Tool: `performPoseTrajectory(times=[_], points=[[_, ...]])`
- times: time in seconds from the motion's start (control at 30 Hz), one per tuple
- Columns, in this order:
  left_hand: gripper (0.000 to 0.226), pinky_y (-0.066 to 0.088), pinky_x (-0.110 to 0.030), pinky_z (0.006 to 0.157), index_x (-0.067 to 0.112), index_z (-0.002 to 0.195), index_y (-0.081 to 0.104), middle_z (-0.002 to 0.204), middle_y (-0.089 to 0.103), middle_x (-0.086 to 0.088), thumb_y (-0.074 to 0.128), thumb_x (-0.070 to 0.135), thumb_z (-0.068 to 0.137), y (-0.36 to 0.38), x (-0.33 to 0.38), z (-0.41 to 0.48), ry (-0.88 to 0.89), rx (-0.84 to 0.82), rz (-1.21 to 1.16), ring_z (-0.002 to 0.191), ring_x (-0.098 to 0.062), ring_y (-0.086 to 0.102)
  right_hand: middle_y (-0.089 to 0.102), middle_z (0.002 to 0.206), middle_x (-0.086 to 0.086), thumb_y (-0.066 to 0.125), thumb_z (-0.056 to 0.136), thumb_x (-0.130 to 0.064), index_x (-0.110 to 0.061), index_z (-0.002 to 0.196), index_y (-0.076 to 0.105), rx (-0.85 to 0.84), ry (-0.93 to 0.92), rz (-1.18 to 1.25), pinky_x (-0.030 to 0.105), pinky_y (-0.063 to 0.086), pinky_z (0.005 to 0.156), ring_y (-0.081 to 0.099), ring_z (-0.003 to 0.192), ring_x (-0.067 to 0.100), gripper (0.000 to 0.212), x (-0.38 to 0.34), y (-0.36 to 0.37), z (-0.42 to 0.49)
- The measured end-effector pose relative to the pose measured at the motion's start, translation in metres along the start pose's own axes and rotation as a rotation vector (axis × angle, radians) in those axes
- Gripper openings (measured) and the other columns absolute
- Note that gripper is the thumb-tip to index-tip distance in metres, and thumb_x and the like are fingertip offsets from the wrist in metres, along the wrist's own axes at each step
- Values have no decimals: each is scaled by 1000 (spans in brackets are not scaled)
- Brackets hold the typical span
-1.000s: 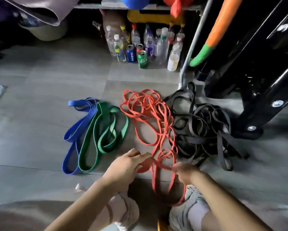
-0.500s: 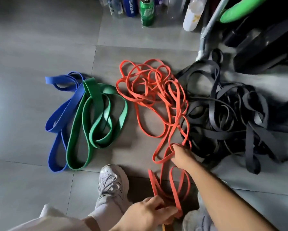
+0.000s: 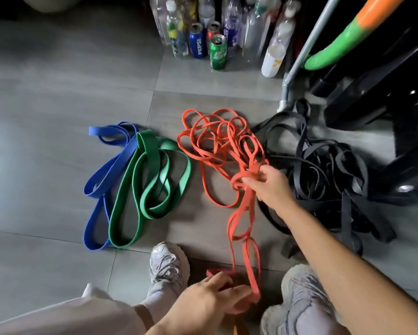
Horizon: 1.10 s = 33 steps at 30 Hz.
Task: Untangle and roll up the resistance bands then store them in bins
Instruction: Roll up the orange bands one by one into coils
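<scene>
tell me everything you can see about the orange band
The orange band is a thin, flat, rubbery-looking strap, orange-red. Its far part lies on the grey tiled floor in a loose tangle of overlapping loops, between the green band and the black bands. The right hand grips a bunch of strands at the tangle's near edge; from there a few strands run to the left hand, which holds the near end between the two shoes. One band or several, I cannot tell.

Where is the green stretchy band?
In the head view, the green band lies on the floor left of centre, against the blue band, with the orange tangle on its right.
</scene>
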State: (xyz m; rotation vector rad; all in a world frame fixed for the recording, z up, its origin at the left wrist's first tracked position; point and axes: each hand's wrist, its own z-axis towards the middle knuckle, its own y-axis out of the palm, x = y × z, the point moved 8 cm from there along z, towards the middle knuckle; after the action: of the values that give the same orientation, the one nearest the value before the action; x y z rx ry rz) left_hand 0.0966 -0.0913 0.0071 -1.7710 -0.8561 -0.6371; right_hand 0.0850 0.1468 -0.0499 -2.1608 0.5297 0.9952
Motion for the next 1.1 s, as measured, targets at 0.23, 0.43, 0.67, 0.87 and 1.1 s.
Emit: performPoseTrajectory(times=[0.23, 0.43, 0.67, 0.87, 1.1], points=[[33, 42, -12, 85, 46, 128, 39, 111, 40, 23, 34, 41, 96, -19, 47, -34, 173, 38, 137, 104, -3, 56, 58, 57, 9, 64, 86, -8, -8, 69, 54, 46, 1, 722, 13, 23, 30, 43, 30, 6, 19, -143, -68, -3], [54, 47, -6, 76, 46, 122, 53, 108, 46, 24, 60, 9, 83, -66, 69, -58, 143, 353, 19, 93, 16, 49, 64, 96, 7, 58, 92, -31, -10, 109, 57, -202, -66, 222, 20, 47, 61, 64, 72, 17, 27, -161, -43, -67], [54, 45, -21, 90, 36, 132, 51, 115, 51, 11, 58, 5, 87, -119, 99, -62, 123, 461, 122, 104, -10, 55, 67, 96, 12, 40, 97, -33, -3, 105, 66, -508, -160, 65, 7, 46, 64, 62, 64, -7, 41, -106, 14, -185], [48, 46, -17, 82, 28, 128, 56, 101, 48, 10, 59, 4, 87, -136, 115, -78, 143, 531, 154, 90, -9, 53, 70, 95, 4, 57, 85, -30, -21, 96, 66, -469, -316, 174, 31, 50, 88, 66, 90, 9, 17, -108, -12, -222], [46, 37, -2, 81, 23, 121, 63, 101, 45, 28, 65, 0, 82, -152, 137, -100, 177, 718, 108, 88, 7, 47, 75, 87, 2, 79, 74, -17, -40, 84, 70, -189, -511, -33, 50, 51, 85, 70, 85, 23, 26, -129, -40, -250]])
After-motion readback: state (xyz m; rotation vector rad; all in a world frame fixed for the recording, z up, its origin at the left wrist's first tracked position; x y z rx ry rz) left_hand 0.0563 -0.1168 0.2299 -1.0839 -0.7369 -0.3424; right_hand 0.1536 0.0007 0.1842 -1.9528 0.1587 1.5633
